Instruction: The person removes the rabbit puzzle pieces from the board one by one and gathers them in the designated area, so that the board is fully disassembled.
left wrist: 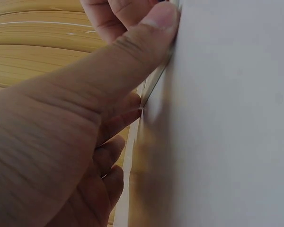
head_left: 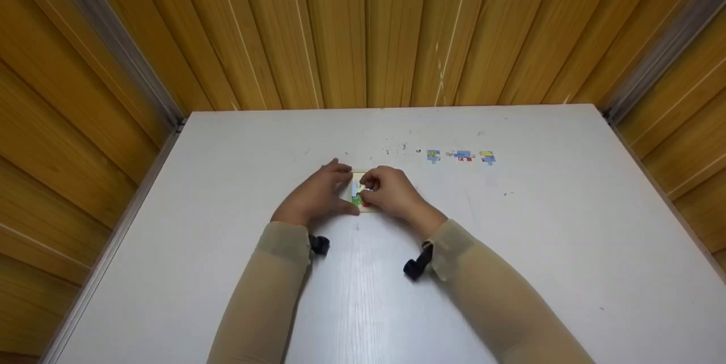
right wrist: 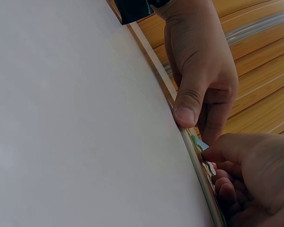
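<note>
A small puzzle tray (head_left: 371, 211) with a pale rim lies on the white table, with coloured pieces (head_left: 357, 200) in its left part. My left hand (head_left: 317, 194) grips the tray from the left, thumb at the near edge and fingers at the far edge. Over the tray's right part, my right hand (head_left: 397, 191) pinches a partly red puzzle piece (head_left: 366, 203), mostly covered by the fingers. In the right wrist view, the tray edge (right wrist: 197, 165) runs under the left thumb, and the right fingertips touch the pieces.
Three loose puzzle pieces, one blue and yellow (head_left: 433, 155), one blue and red (head_left: 464, 155) and one yellow and blue (head_left: 487, 156), lie to the right beyond the tray. Small dark marks dot the tabletop (head_left: 539, 239). Wood-patterned panels (head_left: 340, 29) stand behind the table.
</note>
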`<action>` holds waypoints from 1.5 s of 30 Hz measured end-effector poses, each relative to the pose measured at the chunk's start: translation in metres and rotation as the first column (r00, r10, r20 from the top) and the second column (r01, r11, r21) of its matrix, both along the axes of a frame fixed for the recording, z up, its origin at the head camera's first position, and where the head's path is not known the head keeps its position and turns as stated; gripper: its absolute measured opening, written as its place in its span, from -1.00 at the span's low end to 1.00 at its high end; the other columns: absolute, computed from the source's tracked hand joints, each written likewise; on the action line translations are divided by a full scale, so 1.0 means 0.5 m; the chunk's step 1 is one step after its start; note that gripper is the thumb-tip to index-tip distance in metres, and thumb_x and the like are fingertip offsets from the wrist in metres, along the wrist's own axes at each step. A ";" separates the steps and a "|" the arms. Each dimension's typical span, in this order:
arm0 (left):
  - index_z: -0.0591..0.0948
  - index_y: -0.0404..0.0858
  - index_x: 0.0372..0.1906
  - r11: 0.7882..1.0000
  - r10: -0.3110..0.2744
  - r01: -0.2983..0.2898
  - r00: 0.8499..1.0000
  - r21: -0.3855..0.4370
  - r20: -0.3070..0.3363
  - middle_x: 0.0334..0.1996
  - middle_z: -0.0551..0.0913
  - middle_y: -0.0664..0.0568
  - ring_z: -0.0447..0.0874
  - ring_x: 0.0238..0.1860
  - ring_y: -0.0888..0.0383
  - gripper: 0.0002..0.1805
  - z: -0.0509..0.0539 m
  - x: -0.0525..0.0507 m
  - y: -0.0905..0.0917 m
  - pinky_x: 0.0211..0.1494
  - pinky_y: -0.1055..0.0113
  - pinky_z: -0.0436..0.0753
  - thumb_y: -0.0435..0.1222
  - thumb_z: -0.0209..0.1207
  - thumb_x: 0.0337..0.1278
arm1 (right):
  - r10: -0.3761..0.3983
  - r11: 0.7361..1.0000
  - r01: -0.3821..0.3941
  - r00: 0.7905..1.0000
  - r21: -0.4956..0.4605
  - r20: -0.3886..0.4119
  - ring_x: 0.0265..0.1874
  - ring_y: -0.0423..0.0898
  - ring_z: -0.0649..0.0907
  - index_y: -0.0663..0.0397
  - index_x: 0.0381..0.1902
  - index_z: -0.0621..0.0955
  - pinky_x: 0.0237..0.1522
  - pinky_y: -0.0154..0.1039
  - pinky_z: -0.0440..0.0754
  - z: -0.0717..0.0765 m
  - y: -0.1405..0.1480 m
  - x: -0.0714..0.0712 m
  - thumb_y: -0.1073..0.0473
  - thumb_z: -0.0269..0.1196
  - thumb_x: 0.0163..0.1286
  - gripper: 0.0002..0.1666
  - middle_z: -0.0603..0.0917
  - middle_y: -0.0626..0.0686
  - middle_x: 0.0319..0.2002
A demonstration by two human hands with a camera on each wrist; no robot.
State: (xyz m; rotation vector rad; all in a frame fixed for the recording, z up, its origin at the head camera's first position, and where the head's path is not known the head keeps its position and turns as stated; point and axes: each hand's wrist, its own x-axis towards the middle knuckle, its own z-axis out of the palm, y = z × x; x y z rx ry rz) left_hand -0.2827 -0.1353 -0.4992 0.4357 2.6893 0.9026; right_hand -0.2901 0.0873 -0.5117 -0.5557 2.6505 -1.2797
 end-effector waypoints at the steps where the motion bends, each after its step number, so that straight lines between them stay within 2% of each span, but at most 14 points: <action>1: 0.53 -0.18 0.68 1.000 0.001 -0.001 1.000 0.002 0.002 0.78 0.36 0.03 -0.04 0.92 -0.04 0.05 0.001 0.000 0.000 0.92 -0.08 0.21 -0.04 0.74 0.10 | -0.002 1.000 0.002 1.000 -0.002 -0.001 -0.20 -0.14 0.66 0.19 0.06 0.82 -0.06 -0.24 0.64 0.000 0.000 -0.001 0.25 0.47 0.45 -0.73 0.78 0.08 -0.15; 9: 0.53 -0.20 0.67 1.000 -0.007 0.007 1.000 0.001 -0.006 0.77 0.37 0.02 -0.04 0.92 -0.05 0.04 0.001 -0.002 0.000 0.92 -0.07 0.21 -0.04 0.73 0.12 | 0.004 1.000 -0.004 1.000 0.015 -0.029 -0.16 -0.10 0.68 0.20 0.07 0.83 -0.02 -0.20 0.66 -0.004 0.000 -0.004 0.23 0.45 0.44 -0.71 0.79 0.10 -0.12; 15: 0.52 -0.21 0.67 1.000 -0.011 0.011 1.000 0.001 -0.004 0.77 0.37 0.01 -0.04 0.92 -0.05 0.04 0.001 -0.001 0.000 0.92 -0.07 0.21 -0.05 0.74 0.12 | 0.045 0.997 -0.042 0.998 0.061 -0.044 -0.15 -0.12 0.63 0.18 0.07 0.84 -0.02 -0.23 0.62 -0.001 0.001 -0.001 0.15 0.57 0.42 -0.66 0.72 0.08 -0.11; 20: 0.54 -0.18 0.67 1.000 -0.007 0.007 1.000 -0.018 -0.015 0.77 0.38 0.04 -0.02 0.92 -0.05 0.03 0.003 0.001 0.002 0.91 -0.09 0.23 -0.04 0.73 0.12 | 0.055 0.995 -0.051 0.997 0.089 -0.047 -0.14 -0.11 0.64 0.13 -0.01 0.87 0.00 -0.22 0.64 0.004 0.002 0.000 0.12 0.61 0.42 -0.73 0.72 0.06 -0.10; 23: 0.54 -0.16 0.67 1.000 -0.003 0.002 1.000 -0.030 -0.017 0.77 0.38 0.05 -0.02 0.92 -0.03 0.03 0.003 0.002 0.003 0.91 -0.08 0.23 -0.04 0.73 0.12 | 0.040 0.997 -0.039 0.999 0.067 -0.025 -0.14 -0.11 0.65 0.11 -0.02 0.88 -0.02 -0.23 0.64 0.006 0.004 0.001 0.12 0.60 0.42 -0.74 0.72 0.05 -0.11; 29: 0.56 -0.14 0.66 0.999 0.029 -0.029 1.000 -0.019 -0.008 0.77 0.38 0.05 -0.01 0.92 -0.04 0.02 -0.001 0.004 0.005 0.91 -0.11 0.21 -0.04 0.74 0.09 | -0.014 0.998 0.017 0.998 -0.055 0.068 -0.06 -0.08 0.69 0.10 0.08 0.87 0.01 -0.23 0.66 0.015 0.016 0.001 0.12 0.56 0.43 -0.68 0.76 0.08 -0.03; 32: 0.59 -0.14 0.63 0.999 0.038 -0.038 0.999 -0.015 -0.012 0.76 0.39 0.04 -0.01 0.91 -0.05 0.00 -0.004 0.005 0.006 0.91 -0.13 0.22 -0.05 0.76 0.07 | -0.034 0.995 0.043 0.994 -0.089 0.102 0.02 -0.04 0.69 0.08 0.14 0.86 0.09 -0.20 0.68 0.025 0.033 -0.001 0.12 0.55 0.47 -0.66 0.79 0.11 0.05; 37: 0.61 -0.13 0.62 0.999 0.047 -0.047 0.999 -0.003 0.005 0.75 0.41 0.05 -0.02 0.92 -0.05 0.00 -0.010 0.009 0.008 0.91 -0.11 0.21 -0.06 0.77 0.05 | -0.067 0.995 0.074 0.993 -0.064 0.101 0.08 0.02 0.69 0.08 0.18 0.84 0.15 -0.18 0.67 0.037 0.084 -0.009 0.12 0.55 0.49 -0.63 0.78 0.14 0.11; 41: 0.60 -0.13 0.62 0.998 0.064 -0.065 0.998 0.015 0.016 0.75 0.41 0.08 -0.04 0.92 -0.02 0.00 -0.011 0.009 0.012 0.93 -0.09 0.17 -0.09 0.78 0.03 | -0.088 0.995 0.091 0.993 -0.029 0.082 0.11 0.05 0.66 0.08 0.22 0.82 0.10 -0.17 0.63 0.045 0.136 -0.015 0.12 0.53 0.51 -0.62 0.77 0.14 0.14; 45: 0.61 -0.14 0.61 0.997 0.073 -0.073 0.997 0.016 0.022 0.74 0.42 0.09 -0.04 0.92 -0.02 0.00 -0.009 0.010 0.012 0.93 -0.06 0.16 -0.12 0.79 0.01 | -0.106 0.994 0.107 0.993 -0.010 0.055 0.04 0.04 0.62 0.10 0.24 0.81 0.01 -0.17 0.58 0.049 0.185 -0.020 0.14 0.51 0.52 -0.61 0.77 0.17 0.12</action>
